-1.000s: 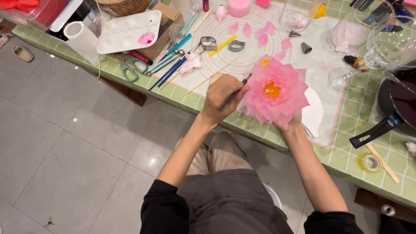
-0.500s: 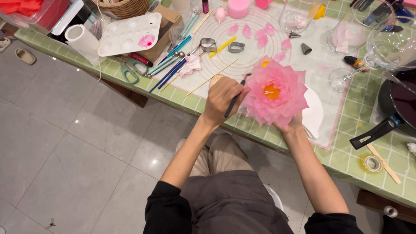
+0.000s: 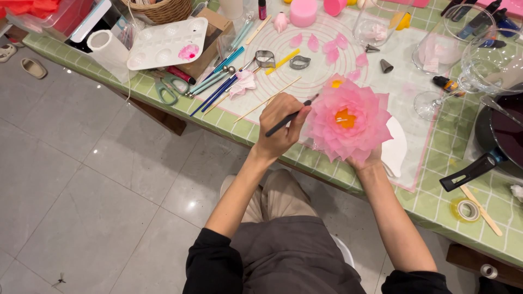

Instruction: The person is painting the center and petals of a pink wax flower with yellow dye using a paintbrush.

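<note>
Brush tip meets pink flower at the table's near edge

Knees and dark sleeves fill the bottom of the view, with grey floor tiles open to the left. The left hand (image 3: 279, 128) pinches a thin dark brush (image 3: 290, 116) between thumb and fingers; its long axis runs from lower left to upper right, and the tip points at the left rim of the pink layered flower (image 3: 348, 121), touching or nearly touching the petals. The right hand (image 3: 368, 161) is cupped under the flower and mostly hidden by it, so its finger grip cannot be made out. The flower faces up toward the camera, orange centre showing, just over the near edge of the green tiled table (image 3: 436, 204).

Open mat lies beyond the brush, up to loose petals (image 3: 321, 42) and metal cutters (image 3: 282, 60). Left of them lie blue-handled tools (image 3: 218, 90), scissors (image 3: 170, 87) and a white paint palette (image 3: 163, 43). To the right a dark pan (image 3: 504, 139) is cut off by the frame, its handle pointing toward the near edge. Glasses (image 3: 463, 60) stand at the far right, their contents hard to make out.
</note>
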